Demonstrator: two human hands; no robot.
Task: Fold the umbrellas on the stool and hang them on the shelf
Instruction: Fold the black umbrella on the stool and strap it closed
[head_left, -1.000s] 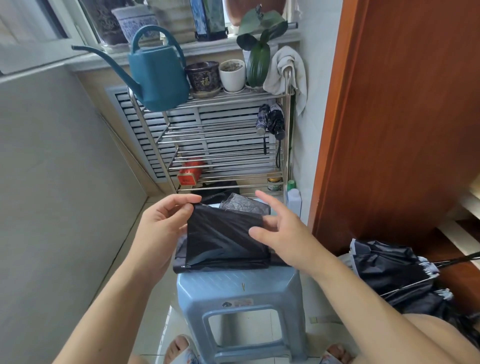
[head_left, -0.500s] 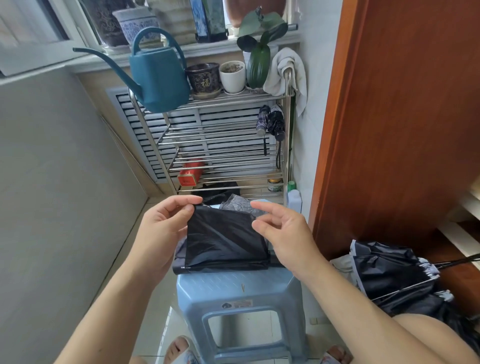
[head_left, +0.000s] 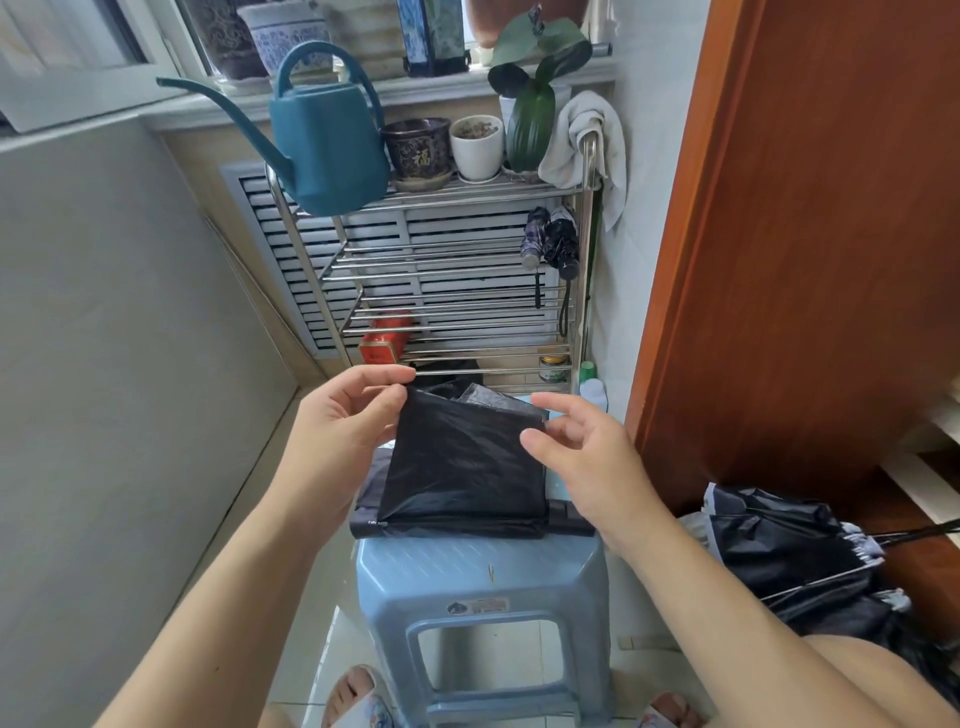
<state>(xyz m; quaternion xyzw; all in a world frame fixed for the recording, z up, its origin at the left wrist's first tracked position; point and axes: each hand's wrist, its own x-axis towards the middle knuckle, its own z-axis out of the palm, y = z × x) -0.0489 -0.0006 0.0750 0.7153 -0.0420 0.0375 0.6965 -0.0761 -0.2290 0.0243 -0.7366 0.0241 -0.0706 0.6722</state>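
Blue plastic forms the stool (head_left: 483, 571) under both hands, standing on pale floor tiles (head_left: 311, 670) in a narrow corner between a grey wall (head_left: 104, 364) and a reddish wooden door (head_left: 810, 234). Across its seat lies a black umbrella (head_left: 462, 467), its canopy flattened into a smooth panel. The left hand (head_left: 337, 431) pinches the panel's far left corner between thumb and fingertips, lifting that edge off the seat. The right hand (head_left: 587, 452) hovers at the panel's right edge with thumb and fingers spread and curled, close to the fabric; whether any fingertip touches it cannot be told, and it grips nothing. Just below the right wrist, the umbrella's dark handle end (head_left: 569, 522) sticks out over the seat.

Beyond the fingertips stands a steel wire shelf (head_left: 457, 270) against a slatted white vent (head_left: 322, 249). Two folded umbrellas (head_left: 553, 239) already hang at its upper right post, straps dangling. On the top tier sit a teal watering can (head_left: 327, 150), a dark patterned pot (head_left: 418, 148), a white pot (head_left: 477, 148) filled with gravelly soil, and a plant with broad green leaves (head_left: 535, 88); a pale cloth (head_left: 587, 140) drapes over the post. On the bottom tier, just past the left fingertips, rests a red tin (head_left: 384, 340), and past the right fingertips a small lidded jar (head_left: 555, 368). More pots line the windowsill (head_left: 395, 88) above.

Right of the right forearm, on the floor by the door, another black umbrella (head_left: 779, 551) lies half open with ribs showing.
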